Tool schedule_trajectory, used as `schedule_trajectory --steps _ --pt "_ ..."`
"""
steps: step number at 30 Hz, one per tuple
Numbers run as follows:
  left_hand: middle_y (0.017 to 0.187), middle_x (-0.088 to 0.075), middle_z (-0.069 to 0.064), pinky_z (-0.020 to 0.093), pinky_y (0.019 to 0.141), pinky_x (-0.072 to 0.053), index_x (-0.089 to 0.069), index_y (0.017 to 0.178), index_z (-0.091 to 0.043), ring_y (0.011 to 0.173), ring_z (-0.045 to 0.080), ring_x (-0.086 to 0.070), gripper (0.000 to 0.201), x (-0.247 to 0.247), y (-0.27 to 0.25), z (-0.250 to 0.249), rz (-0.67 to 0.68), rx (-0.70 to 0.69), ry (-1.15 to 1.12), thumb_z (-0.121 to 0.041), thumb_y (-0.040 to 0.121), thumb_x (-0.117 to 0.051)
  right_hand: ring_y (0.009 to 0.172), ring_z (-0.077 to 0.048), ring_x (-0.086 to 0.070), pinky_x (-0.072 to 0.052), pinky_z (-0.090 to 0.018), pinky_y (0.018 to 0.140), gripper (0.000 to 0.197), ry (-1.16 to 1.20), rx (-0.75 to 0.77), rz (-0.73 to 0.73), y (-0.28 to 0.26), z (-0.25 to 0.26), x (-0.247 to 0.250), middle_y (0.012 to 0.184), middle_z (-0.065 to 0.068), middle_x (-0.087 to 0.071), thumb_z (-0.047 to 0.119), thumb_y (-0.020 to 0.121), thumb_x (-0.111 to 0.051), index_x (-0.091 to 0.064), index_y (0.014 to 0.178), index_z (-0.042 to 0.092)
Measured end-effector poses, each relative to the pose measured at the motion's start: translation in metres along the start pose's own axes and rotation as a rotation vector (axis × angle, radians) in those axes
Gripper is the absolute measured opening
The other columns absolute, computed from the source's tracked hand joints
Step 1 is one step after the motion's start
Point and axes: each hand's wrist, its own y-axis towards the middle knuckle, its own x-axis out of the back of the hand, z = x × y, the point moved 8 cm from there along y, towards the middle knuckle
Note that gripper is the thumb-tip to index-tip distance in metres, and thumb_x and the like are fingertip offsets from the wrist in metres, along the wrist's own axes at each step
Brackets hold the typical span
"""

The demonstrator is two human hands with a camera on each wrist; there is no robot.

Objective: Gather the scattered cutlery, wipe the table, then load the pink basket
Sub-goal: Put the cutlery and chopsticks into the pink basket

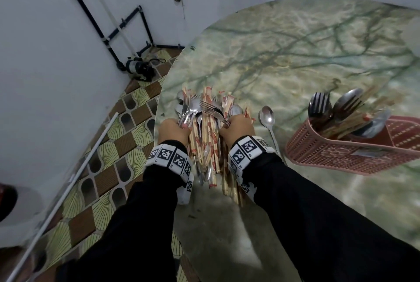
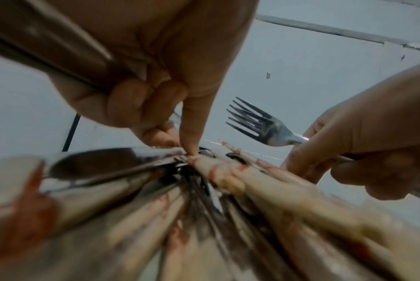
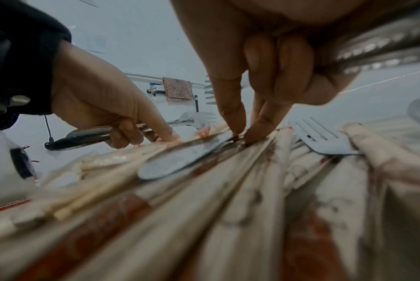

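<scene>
A heap of paper-wrapped chopsticks (image 1: 208, 129) mixed with spoons and forks lies at the left edge of the table. My left hand (image 1: 173, 130) grips a bunch of spoons and forks (image 1: 188, 109) by the handles, and its index finger (image 2: 194, 133) points down onto the heap. My right hand (image 1: 236, 127) grips forks (image 1: 211, 109) whose tines point left. Its thumb and index finger (image 3: 230, 106) pinch at something in the heap. One spoon (image 1: 268, 120) lies alone to the right. The pink basket (image 1: 336, 152) lies on its side farther right with cutlery inside.
The green marbled round table (image 1: 295, 49) has its edge just left of the heap, with patterned floor tiles (image 1: 127, 136) below. A white rod (image 1: 68, 186) leans by the wall. A checked cloth (image 3: 177, 89) hangs on the far wall.
</scene>
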Motion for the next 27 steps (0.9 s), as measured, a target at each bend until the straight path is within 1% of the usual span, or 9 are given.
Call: schedule_trajectory --steps 2,6,9,12,18,21,23,25,27 --pt "0.068 -0.053 0.007 0.027 0.059 -0.037 -0.065 0.088 0.004 0.069 0.022 -0.05 0.02 -0.002 0.001 0.0 0.027 0.012 0.013 -0.013 0.09 -0.055 0.084 -0.027 -0.063 -0.044 -0.027 0.063 0.021 -0.025 0.007 0.013 -0.001 0.002 0.0 0.084 -0.013 -0.064 0.018 0.084 -0.062 -0.065 0.095 0.0" --pt "0.075 -0.055 0.01 0.027 0.063 -0.038 -0.065 0.094 0.006 0.074 0.024 -0.054 0.023 -0.008 0.002 0.001 0.078 0.023 0.022 -0.014 0.09 -0.055 0.078 -0.025 -0.057 -0.044 -0.029 0.065 0.022 -0.017 0.002 0.088 -0.006 0.0 -0.005 0.079 -0.009 -0.056 0.026 0.085 -0.064 -0.06 0.085 0.004" --pt "0.088 -0.062 0.014 0.029 0.069 -0.043 -0.066 0.097 0.003 0.09 0.029 -0.062 0.019 -0.008 0.001 -0.001 0.091 0.004 0.029 -0.012 0.089 -0.058 0.073 -0.022 -0.053 -0.037 -0.025 0.059 0.022 0.044 -0.03 0.106 -0.006 -0.004 -0.007 0.078 -0.01 -0.055 0.022 0.084 -0.064 -0.061 0.088 0.001" --pt "0.1 -0.065 0.015 0.029 0.074 -0.043 -0.066 0.101 0.0 0.096 0.029 -0.061 0.017 -0.007 -0.002 -0.005 0.113 0.001 0.006 -0.011 0.089 -0.058 0.067 -0.022 -0.051 -0.033 -0.024 0.049 0.023 0.105 -0.04 0.126 -0.008 -0.005 -0.01 0.068 -0.007 -0.052 0.024 0.084 -0.064 -0.055 0.075 0.005" --pt "0.086 -0.058 0.016 0.03 0.071 -0.041 -0.064 0.098 0.007 0.091 0.031 -0.06 0.026 -0.013 -0.007 -0.008 0.177 0.028 -0.02 -0.016 0.093 -0.051 0.059 -0.02 -0.046 -0.034 -0.025 0.051 0.029 0.181 -0.067 0.148 -0.008 -0.006 -0.009 0.061 -0.006 -0.045 0.02 0.081 -0.066 -0.046 0.063 0.008" --pt "0.076 -0.053 0.015 0.03 0.068 -0.038 -0.056 0.075 0.004 0.078 0.026 -0.051 0.025 -0.013 -0.008 -0.004 0.184 0.057 -0.049 -0.012 0.093 -0.049 0.054 -0.018 -0.041 -0.034 -0.025 0.052 0.025 0.264 -0.057 0.168 -0.011 -0.004 -0.006 0.058 -0.005 -0.042 0.019 0.084 -0.061 -0.047 0.066 0.007" --pt "0.072 -0.049 0.012 0.03 0.067 -0.036 -0.049 0.066 -0.001 0.078 0.024 -0.049 0.029 -0.012 -0.009 -0.001 0.184 0.094 -0.097 -0.01 0.093 -0.046 0.058 -0.02 -0.044 -0.038 -0.029 0.056 0.025 0.345 -0.055 0.152 -0.012 -0.002 -0.001 0.063 -0.008 -0.047 0.018 0.085 -0.057 -0.048 0.064 0.009" --pt "0.084 -0.057 0.016 0.034 0.073 -0.043 -0.057 0.085 0.006 0.085 0.029 -0.056 0.024 -0.015 -0.008 0.0 0.199 0.099 -0.149 -0.01 0.095 -0.042 0.063 -0.023 -0.051 -0.042 -0.032 0.062 0.022 0.407 -0.066 0.123 -0.011 -0.003 0.006 0.068 -0.013 -0.054 0.013 0.086 -0.054 -0.049 0.065 0.008" --pt "0.104 -0.062 0.023 0.041 0.081 -0.05 -0.054 0.107 0.007 0.094 0.037 -0.061 0.024 -0.019 -0.011 0.001 0.218 0.123 -0.231 -0.007 0.095 -0.039 0.055 -0.024 -0.051 -0.041 -0.032 0.06 0.026 0.45 -0.081 0.14 -0.01 -0.005 0.012 0.06 -0.012 -0.055 0.007 0.085 -0.052 -0.048 0.059 0.008"
